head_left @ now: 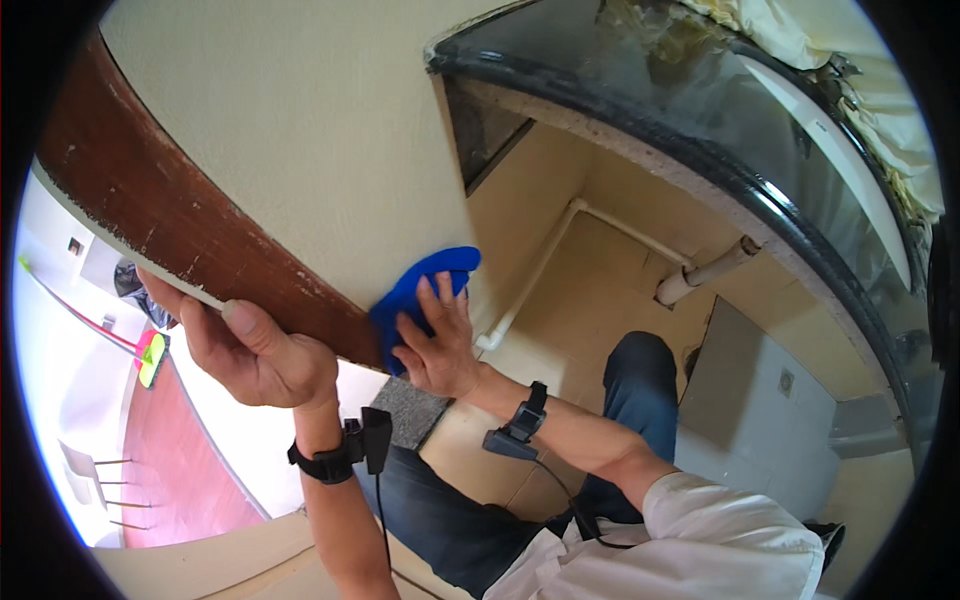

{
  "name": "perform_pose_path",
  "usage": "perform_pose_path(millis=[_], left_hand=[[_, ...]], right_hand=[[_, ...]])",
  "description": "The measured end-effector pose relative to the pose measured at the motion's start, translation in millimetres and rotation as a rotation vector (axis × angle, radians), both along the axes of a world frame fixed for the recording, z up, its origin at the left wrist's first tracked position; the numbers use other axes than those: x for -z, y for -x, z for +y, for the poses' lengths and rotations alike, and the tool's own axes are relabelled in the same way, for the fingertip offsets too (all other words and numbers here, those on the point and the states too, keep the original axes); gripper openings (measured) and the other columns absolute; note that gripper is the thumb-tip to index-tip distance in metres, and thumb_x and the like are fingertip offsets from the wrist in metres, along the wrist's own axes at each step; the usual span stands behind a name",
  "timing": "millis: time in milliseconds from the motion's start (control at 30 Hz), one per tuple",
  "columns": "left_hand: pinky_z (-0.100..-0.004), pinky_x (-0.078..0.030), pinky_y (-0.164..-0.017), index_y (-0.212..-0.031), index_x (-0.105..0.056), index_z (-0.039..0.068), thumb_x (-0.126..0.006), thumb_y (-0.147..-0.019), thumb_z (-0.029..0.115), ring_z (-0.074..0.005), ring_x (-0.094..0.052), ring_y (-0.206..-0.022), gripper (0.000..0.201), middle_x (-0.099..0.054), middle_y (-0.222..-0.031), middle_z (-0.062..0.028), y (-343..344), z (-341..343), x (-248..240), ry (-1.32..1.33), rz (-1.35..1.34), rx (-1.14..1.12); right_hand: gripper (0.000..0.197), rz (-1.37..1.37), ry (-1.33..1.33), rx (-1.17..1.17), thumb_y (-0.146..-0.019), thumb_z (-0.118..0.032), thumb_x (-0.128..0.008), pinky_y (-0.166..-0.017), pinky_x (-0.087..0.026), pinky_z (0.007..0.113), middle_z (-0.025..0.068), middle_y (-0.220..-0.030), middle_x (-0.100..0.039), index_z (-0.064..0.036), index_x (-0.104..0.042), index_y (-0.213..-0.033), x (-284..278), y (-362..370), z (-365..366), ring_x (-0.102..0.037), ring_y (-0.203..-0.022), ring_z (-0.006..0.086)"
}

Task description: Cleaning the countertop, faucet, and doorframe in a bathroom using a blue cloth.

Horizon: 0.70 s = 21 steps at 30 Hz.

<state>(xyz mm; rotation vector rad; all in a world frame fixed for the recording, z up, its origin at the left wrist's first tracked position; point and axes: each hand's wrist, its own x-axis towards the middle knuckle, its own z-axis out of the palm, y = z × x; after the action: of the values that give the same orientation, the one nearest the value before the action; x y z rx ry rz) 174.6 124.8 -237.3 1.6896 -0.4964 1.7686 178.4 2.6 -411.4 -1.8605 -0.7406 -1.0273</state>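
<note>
My right hand (438,340) presses a blue cloth (408,300) against the corner where the cream wall (290,130) meets the end of a worn brown wooden frame (190,200). The cloth lies partly under the fingers and spreads past them above and to the left. To the left, my left hand (262,350) grips the pale outer edge of that frame, thumb on the near side and the other fingers curled round behind it. Chipped paint and pale specks mark the brown wood. Each wrist wears a black strap with a small device and a cable.
A dark stone counter (640,90) curves overhead at the right, with a white pipe (535,270) and a drain pipe (705,272) beneath it. My bent knee (640,375) is below them. Beyond the frame, a green and pink broom (150,355) and a chair (85,480) stand in another room.
</note>
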Motion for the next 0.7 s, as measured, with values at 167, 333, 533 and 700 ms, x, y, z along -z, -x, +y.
perform_pose_path(millis=[167,333,533,700], left_hand=[[-0.0423,-0.032,-0.113,-0.138,-0.039,0.004,-0.044,-0.102,0.024,-0.0291,-0.036,-0.138,0.042,-0.035,-0.150,-0.0166,-3,3,2,0.031,-0.008,0.108],[-0.0395,-0.036,-0.109,-0.141,-0.038,0.000,-0.045,-0.102,0.025,-0.0277,-0.044,-0.131,0.048,-0.042,-0.146,-0.0165,6,0,-2,0.097,0.042,0.050],[-0.0344,-0.046,-0.104,-0.140,-0.038,0.001,-0.048,-0.100,0.023,-0.0246,-0.050,-0.127,0.046,-0.043,-0.144,-0.0177,2,17,22,-0.016,0.068,0.020],[-0.0305,-0.055,-0.092,-0.137,-0.041,0.002,-0.047,-0.100,0.019,-0.0226,-0.060,-0.115,0.041,-0.055,-0.132,-0.0183,2,25,19,0.011,-0.025,-0.150]], right_hand=[[0.056,-0.255,-0.089,-0.023,-0.072,-0.022,-0.075,-0.100,-0.011,0.075,0.0145,-0.152,-0.032,-0.0262,-0.059,-0.126,-134,-24,6,-0.024,-0.138,0.0484],[0.061,-0.319,-0.150,-0.035,-0.069,-0.026,-0.077,-0.103,-0.007,0.076,0.0146,-0.153,-0.030,-0.0258,-0.059,-0.126,-185,-33,17,-0.019,-0.140,0.0472],[0.047,0.094,-0.253,0.061,-0.093,-0.032,-0.054,-0.106,-0.012,0.067,0.0238,-0.154,-0.020,-0.0188,-0.047,-0.137,-6,3,22,-0.016,-0.141,0.0489],[0.057,0.394,-0.371,0.168,-0.101,-0.021,-0.041,-0.115,-0.015,0.051,0.0223,-0.158,-0.007,-0.0134,-0.017,-0.153,109,50,54,-0.013,-0.143,0.0468]])
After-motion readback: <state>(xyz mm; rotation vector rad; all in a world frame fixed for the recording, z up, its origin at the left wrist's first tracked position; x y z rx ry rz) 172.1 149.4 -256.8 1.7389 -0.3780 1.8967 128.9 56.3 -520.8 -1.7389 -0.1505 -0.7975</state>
